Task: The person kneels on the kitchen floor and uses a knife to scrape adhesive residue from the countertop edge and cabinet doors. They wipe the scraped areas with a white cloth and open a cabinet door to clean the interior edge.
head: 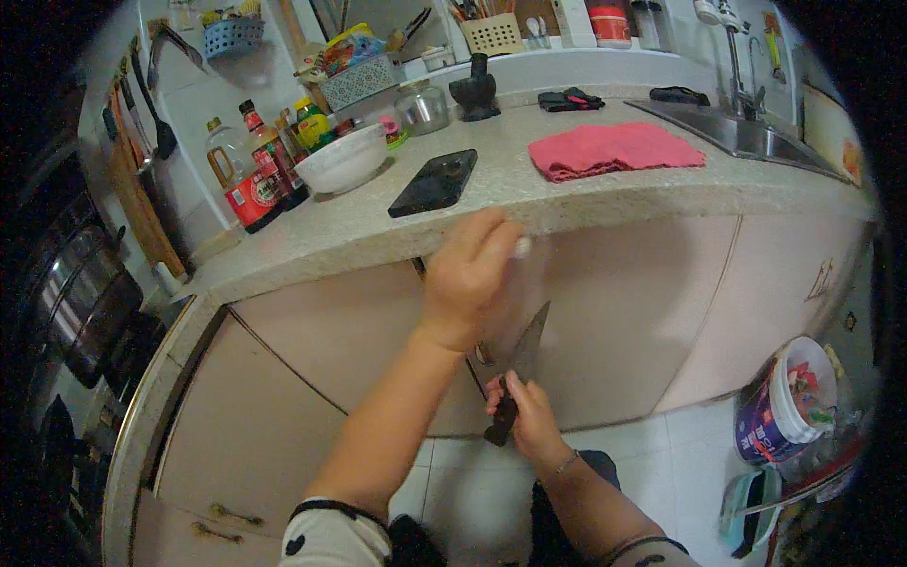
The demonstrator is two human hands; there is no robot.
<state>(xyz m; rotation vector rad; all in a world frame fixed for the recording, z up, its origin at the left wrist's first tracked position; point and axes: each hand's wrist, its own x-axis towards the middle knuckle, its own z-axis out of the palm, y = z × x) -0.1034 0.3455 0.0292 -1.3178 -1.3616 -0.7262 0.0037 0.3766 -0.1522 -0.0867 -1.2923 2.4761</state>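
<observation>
My right hand (533,418) is closed round the dark handle of a kitchen knife (531,340), its blade pointing up and away in front of the cabinet doors. My left hand (471,276), blurred, is raised above and left of the blade, near the counter's front edge. Its fingers are curled, with something small and white at the fingertips; what it is cannot be told. Beyond it, a black phone-like slab (434,183) lies on the stone countertop (496,202). A folded pink cloth (616,150) lies further right on the counter.
At the counter's left stand a white bowl (345,159), sauce bottles (273,152), a glass jar (422,108) and a dark mortar with pestle (475,92). A steel sink (762,139) is at the right. On the floor at right is a bucket (772,411) holding scraps.
</observation>
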